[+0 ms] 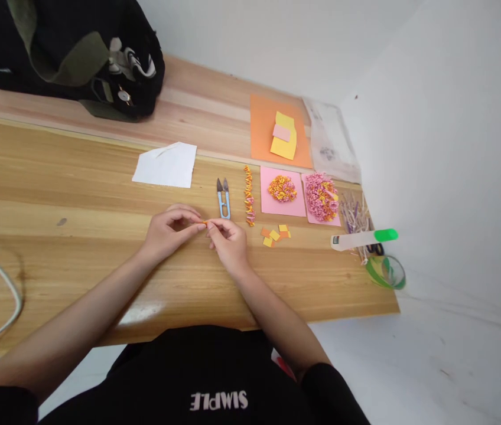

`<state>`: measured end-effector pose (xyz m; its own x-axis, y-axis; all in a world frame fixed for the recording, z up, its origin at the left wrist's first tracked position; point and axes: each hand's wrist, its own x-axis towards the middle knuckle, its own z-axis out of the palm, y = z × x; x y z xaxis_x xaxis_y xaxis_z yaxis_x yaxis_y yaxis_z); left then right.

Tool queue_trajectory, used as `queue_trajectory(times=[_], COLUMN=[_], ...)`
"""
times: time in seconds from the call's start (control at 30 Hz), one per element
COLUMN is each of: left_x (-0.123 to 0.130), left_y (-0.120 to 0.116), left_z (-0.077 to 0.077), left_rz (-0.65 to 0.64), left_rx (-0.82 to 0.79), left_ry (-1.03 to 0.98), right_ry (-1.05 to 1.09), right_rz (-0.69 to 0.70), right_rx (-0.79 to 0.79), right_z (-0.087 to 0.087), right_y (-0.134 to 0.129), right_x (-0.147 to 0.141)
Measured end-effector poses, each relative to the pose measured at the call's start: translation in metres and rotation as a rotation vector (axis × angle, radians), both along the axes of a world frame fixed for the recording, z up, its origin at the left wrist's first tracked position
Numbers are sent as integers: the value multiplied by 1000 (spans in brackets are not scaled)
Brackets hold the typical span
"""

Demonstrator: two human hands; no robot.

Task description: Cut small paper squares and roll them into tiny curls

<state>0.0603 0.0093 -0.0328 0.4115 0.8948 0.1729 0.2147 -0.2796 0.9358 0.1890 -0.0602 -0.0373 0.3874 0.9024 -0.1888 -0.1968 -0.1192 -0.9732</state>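
My left hand and my right hand meet over the wooden table, fingertips pinched together on a tiny orange piece, probably paper, mostly covered by the fingers. Just beyond them lie blue-handled thread snips, blades pointing away. To their right runs a column of small twisted orange, yellow and pink pieces. Several little orange and yellow paper pieces are scattered to the right of my right hand. Farther out, a pink sheet bears a mound of orange and pink bits.
A second pink sheet carries a larger pink-and-orange pile. Behind are an orange sheet with yellow paper and a plastic bag. A green-capped tube and green cup stand right. White paper and a black bag lie left.
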Motion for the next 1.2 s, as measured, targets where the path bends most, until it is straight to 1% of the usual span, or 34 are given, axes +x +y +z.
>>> queue_trajectory(times=[0.4, 0.6, 0.87, 1.03, 1.2], left_x=[1, 0, 1, 1, 0], left_y=[0, -1, -2, -2, -1], left_z=[-2, -1, -2, -1, -2], left_rz=[6, 5, 34, 35, 46], left_rx=[-8, -6, 50, 38, 36], left_ry=[-24, -13, -5, 11, 2], right_ry=[-6, 12, 0, 18, 35], right_rz=[-9, -23, -1, -11, -15], right_rx=[-12, -10, -28, -2, 15], right_z=[0, 1, -1, -1, -2], right_y=[1, 1, 1, 1, 1], right_x=[0, 0, 2, 2, 2])
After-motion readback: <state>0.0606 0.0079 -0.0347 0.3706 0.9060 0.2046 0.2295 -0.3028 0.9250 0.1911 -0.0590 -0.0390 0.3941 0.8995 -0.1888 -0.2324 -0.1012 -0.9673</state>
